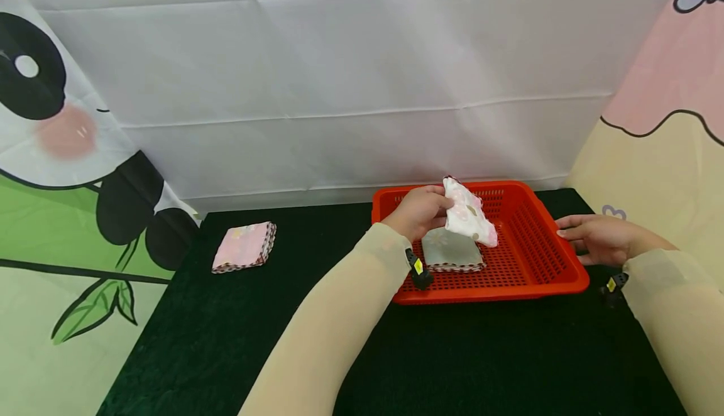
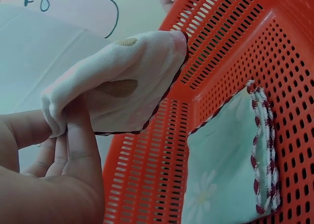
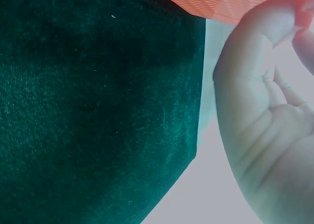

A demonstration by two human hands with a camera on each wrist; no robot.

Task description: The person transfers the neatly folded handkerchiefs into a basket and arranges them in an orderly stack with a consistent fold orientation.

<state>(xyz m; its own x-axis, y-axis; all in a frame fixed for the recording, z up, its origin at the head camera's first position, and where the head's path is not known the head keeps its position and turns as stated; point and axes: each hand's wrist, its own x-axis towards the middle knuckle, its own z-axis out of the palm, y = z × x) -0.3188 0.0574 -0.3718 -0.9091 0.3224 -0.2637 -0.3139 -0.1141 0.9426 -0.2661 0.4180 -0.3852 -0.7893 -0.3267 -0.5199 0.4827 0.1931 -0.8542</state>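
My left hand (image 1: 421, 210) pinches a folded white cloth (image 1: 468, 213) by one edge, thumb on one side and fingers on the other. This cloth has tan spots, pink patches and a dark edging, and is held up over the red plastic basket (image 1: 532, 289). Below it, a folded pale green handkerchief (image 2: 221, 170) with a white flower and a checked border lies on the basket's floor. At the basket's right side, my right hand (image 1: 608, 238) holds the rim between thumb and fingers; in the right wrist view the fingertips are partly out of frame.
A folded pink handkerchief (image 1: 244, 246) with a checked border lies on the dark green tablecloth (image 1: 186, 334), left of the basket. Behind the table hangs a white backdrop (image 1: 351, 76), close to the basket's back rim. Printed cloth panels stand at both sides.
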